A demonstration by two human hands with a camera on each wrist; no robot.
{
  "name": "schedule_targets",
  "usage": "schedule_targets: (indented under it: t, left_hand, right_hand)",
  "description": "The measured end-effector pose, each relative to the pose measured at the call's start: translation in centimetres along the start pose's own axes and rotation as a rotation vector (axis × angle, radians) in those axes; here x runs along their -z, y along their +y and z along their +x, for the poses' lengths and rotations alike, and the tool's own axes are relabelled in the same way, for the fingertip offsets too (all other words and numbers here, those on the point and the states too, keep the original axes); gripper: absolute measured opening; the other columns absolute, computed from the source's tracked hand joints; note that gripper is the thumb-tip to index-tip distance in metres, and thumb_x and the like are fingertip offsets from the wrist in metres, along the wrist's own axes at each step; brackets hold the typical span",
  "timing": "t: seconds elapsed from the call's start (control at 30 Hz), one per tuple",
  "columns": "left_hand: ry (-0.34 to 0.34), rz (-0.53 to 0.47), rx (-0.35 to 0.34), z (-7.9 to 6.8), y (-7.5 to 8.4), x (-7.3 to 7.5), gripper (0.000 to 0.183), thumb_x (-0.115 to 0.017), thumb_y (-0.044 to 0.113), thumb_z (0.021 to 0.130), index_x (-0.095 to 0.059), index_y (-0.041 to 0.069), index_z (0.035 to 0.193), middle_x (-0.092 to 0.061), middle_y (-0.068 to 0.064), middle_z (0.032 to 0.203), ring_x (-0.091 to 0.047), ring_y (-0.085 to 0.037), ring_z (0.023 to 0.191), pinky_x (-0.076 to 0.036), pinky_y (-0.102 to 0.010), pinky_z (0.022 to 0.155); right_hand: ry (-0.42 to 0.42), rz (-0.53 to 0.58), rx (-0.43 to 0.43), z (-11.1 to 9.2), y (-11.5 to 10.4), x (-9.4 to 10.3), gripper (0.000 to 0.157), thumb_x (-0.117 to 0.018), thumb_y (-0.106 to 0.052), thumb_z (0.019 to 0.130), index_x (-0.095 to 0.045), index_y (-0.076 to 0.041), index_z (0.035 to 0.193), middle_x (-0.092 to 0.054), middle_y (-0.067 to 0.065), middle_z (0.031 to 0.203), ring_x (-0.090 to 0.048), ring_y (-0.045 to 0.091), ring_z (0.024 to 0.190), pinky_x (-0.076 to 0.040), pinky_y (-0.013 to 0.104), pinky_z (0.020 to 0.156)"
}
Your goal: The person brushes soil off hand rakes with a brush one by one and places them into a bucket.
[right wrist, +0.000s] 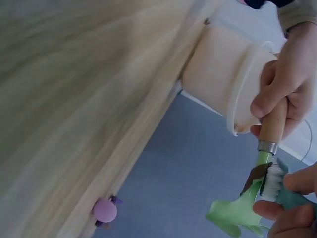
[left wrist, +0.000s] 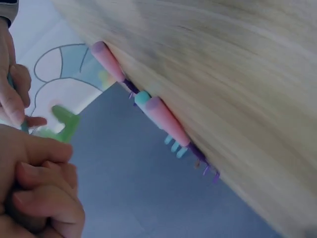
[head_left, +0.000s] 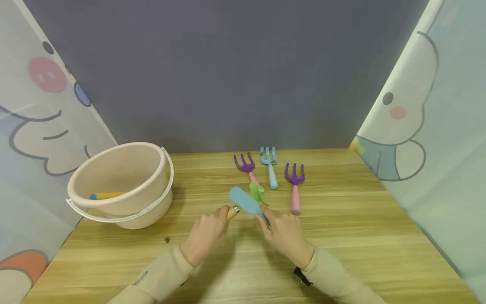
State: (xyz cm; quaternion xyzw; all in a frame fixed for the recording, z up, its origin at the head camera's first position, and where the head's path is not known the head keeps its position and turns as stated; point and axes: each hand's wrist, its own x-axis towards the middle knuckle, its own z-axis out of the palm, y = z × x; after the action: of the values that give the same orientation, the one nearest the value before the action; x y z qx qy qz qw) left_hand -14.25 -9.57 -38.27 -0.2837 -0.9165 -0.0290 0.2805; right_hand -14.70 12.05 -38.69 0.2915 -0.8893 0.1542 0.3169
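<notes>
My left hand (head_left: 206,234) grips the wooden handle (right wrist: 273,121) of a small garden tool with a green pronged head (right wrist: 235,210). A brown, soil-like patch (right wrist: 256,173) marks the tool near its metal collar. In my right hand (head_left: 284,232) is a blue brush (head_left: 244,200), pinched between thumb and fingers. Its white bristles (right wrist: 272,182) lie against the green tool beside the brown patch. From the head view, the brush's back hides the bristles and part of the green head.
Behind my hands lie two hand forks with purple tines and pink handles, one nearer (head_left: 295,190) and one farther (head_left: 248,166), and a light blue fork (head_left: 271,169). A cream bucket (head_left: 152,211) at left holds a yellow-and-blue item (head_left: 108,196). A brown crumb (head_left: 167,240) lies before it.
</notes>
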Motion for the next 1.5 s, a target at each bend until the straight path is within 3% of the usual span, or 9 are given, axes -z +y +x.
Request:
schedule_targets:
  t: [0.3, 0.47, 0.6, 0.7, 0.8, 0.9, 1.1, 1.27, 1.5]
  left_hand:
    - [-0.253, -0.699, 0.371, 0.8, 0.5, 1.0, 0.02, -0.059, 0.009, 0.086, -0.054, 0.0, 0.104, -0.047, 0.001, 0.059, -0.04, -0.006, 0.043, -0.033, -0.017, 0.036]
    - [-0.414, -1.114, 0.525, 0.8, 0.3, 1.3, 0.026, -0.052, 0.011, 0.091, -0.051, -0.004, 0.112, -0.042, 0.0, 0.061, -0.035, -0.008, 0.045, -0.03, -0.018, 0.038]
    - [-0.526, -1.403, 0.581, 0.9, 0.0, 1.8, 0.027, -0.049, 0.015, 0.092, -0.046, -0.003, 0.112, -0.034, 0.004, 0.056, -0.028, -0.006, 0.042, -0.025, -0.017, 0.039]
    - [-0.581, -1.58, 0.596, 1.0, -0.2, 2.3, 0.027, -0.049, 0.018, 0.093, -0.043, -0.002, 0.11, -0.03, 0.006, 0.055, -0.023, -0.004, 0.04, -0.021, -0.017, 0.038]
    - [-0.608, -1.701, 0.602, 1.0, -0.4, 2.6, 0.026, -0.049, 0.021, 0.094, -0.042, 0.0, 0.108, -0.031, 0.008, 0.058, -0.022, -0.002, 0.041, -0.019, -0.016, 0.038]
    - [-0.631, -1.843, 0.603, 1.0, -0.6, 2.9, 0.024, -0.048, 0.023, 0.095, -0.041, 0.003, 0.107, -0.032, 0.009, 0.062, -0.024, 0.001, 0.042, -0.019, -0.014, 0.038]
    - [-0.74, -2.191, 0.518, 0.7, -0.8, 3.0, 0.014, -0.039, 0.021, 0.098, -0.038, 0.01, 0.106, -0.035, 0.011, 0.065, -0.032, 0.007, 0.043, -0.019, -0.01, 0.037]
    - [-0.859, -2.408, 0.48, 0.7, -1.0, 3.3, 0.009, -0.031, 0.019, 0.1, -0.037, 0.014, 0.105, -0.033, 0.011, 0.065, -0.03, 0.005, 0.042, -0.022, -0.008, 0.036]
    - [-0.934, -2.752, 0.416, 0.7, -0.9, 3.5, 0.017, -0.024, 0.019, 0.101, -0.04, 0.013, 0.104, -0.03, 0.008, 0.064, -0.024, 0.001, 0.042, -0.024, -0.007, 0.036]
  right_hand:
    - [0.169, -0.051, 0.112, 0.6, 0.3, -0.3, 0.027, -0.052, -0.027, 0.091, -0.064, -0.004, 0.093, -0.049, -0.007, 0.05, -0.025, -0.003, 0.037, -0.011, 0.007, 0.037]
    - [0.194, -0.044, 0.11, 0.1, 0.6, -0.8, 0.033, -0.046, -0.03, 0.095, -0.065, -0.003, 0.093, -0.052, -0.005, 0.051, -0.027, -0.004, 0.038, -0.013, 0.004, 0.038]
    - [0.186, 0.06, 0.069, -0.2, 0.8, -1.1, 0.04, -0.042, -0.032, 0.097, -0.064, 0.001, 0.094, -0.058, -0.002, 0.057, -0.041, -0.001, 0.039, -0.027, 0.004, 0.039]
    - [0.209, 0.161, 0.04, -0.2, 0.8, -1.1, 0.043, -0.039, -0.032, 0.098, -0.063, 0.003, 0.095, -0.06, 0.001, 0.058, -0.048, 0.002, 0.042, -0.036, 0.008, 0.042]
    - [0.245, 0.211, 0.037, 0.0, 0.8, -1.0, 0.043, -0.038, -0.033, 0.098, -0.061, 0.003, 0.093, -0.057, -0.001, 0.056, -0.048, 0.003, 0.042, -0.036, 0.009, 0.041]
    - [0.294, 0.162, 0.1, 0.3, 0.9, -1.0, 0.042, -0.038, -0.032, 0.099, -0.061, 0.001, 0.089, -0.054, -0.002, 0.054, -0.046, 0.003, 0.039, -0.032, 0.008, 0.039]
    - [0.316, 0.086, 0.193, 0.6, 1.3, -1.3, 0.039, -0.037, -0.031, 0.099, -0.059, -0.002, 0.086, -0.05, -0.005, 0.052, -0.04, 0.002, 0.035, -0.026, 0.007, 0.036]
    - [0.295, 0.216, 0.181, 0.5, 1.2, -1.6, 0.04, -0.037, -0.032, 0.099, -0.059, -0.002, 0.085, -0.05, -0.005, 0.052, -0.041, 0.0, 0.038, -0.028, 0.005, 0.038]
    - [0.247, 0.43, 0.183, 1.0, 0.8, -1.4, 0.036, -0.039, -0.031, 0.098, -0.06, -0.002, 0.09, -0.048, -0.006, 0.052, -0.04, -0.002, 0.042, -0.032, 0.004, 0.043]
